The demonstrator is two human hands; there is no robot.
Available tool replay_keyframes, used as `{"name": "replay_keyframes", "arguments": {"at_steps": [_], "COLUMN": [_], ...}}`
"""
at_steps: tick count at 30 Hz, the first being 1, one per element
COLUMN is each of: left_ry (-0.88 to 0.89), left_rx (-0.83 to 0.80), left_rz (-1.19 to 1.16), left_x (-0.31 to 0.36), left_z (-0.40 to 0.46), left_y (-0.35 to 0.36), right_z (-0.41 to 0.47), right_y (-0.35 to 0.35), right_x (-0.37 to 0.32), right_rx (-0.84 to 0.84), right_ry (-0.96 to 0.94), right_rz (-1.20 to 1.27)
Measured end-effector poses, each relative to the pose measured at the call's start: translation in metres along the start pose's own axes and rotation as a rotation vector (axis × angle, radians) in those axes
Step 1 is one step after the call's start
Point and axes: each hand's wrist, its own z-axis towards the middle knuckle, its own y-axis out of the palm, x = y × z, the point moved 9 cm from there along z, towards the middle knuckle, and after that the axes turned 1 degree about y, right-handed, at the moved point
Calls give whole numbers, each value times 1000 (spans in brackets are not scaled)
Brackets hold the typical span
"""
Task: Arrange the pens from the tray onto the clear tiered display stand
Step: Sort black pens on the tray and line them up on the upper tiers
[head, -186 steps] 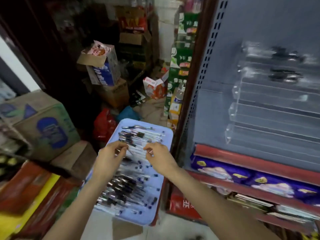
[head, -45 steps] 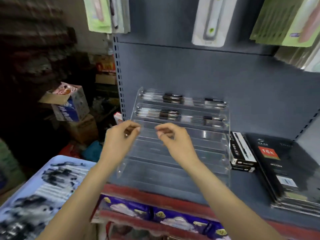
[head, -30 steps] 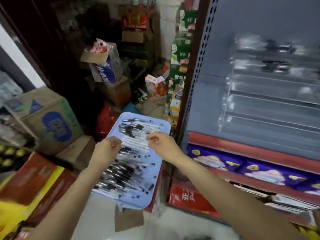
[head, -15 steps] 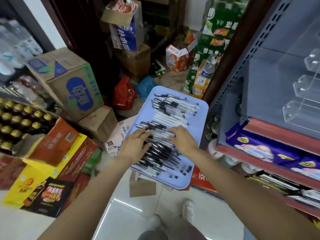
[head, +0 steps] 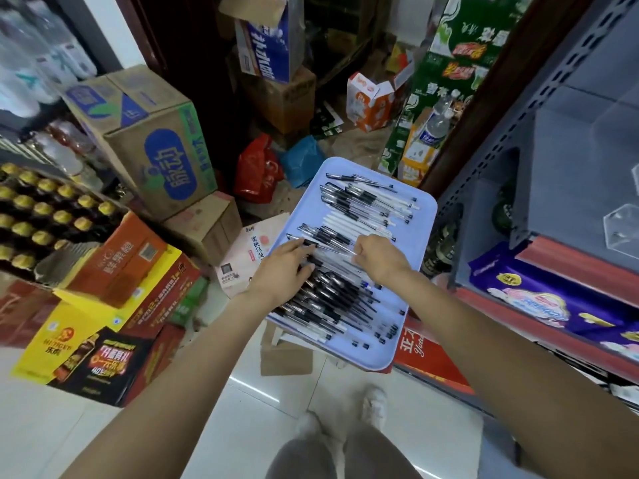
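Both forearms are bare, no sleeves showing near the blue tray. Below it, grey trousers and pale, whitish shoes show.

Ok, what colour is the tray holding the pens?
Light blue tray, clearest in the head view.

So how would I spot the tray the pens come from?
Look left of the grey shelving upright, just in front of the person. The tray is a pale blue, round-cornered rectangle covered with black-and-clear pens, the only flat, plain-coloured thing among printed cartons.
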Motion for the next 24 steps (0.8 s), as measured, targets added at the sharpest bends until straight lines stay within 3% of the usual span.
{"name": "replay_keyframes", "arguments": {"at_steps": [6, 11, 14, 16, 20, 24], "left_ry": [-64, -115, -101, -54, 125, 481], "left_rx": [115, 175, 177, 169, 180, 160], "left_rz": [-212, -574, -930, -1029, -979, -579], "left_x": [8, 59, 99, 129, 205, 323], "left_z": [2, 10, 25, 34, 44, 40], "left_y": [-24, -59, -71, -75, -90, -105], "right_z": [-18, -49, -67, -81, -118, -185], "right_y": [-15, -57, -88, -108, -161, -240], "right_x": [13, 17, 17, 24, 71, 140], "right_rx": [51, 145, 204, 269, 475, 786], "right_ry": [20, -7, -66, -99, -109, -169], "right_rz": [277, 745, 745, 697, 638, 720]}}
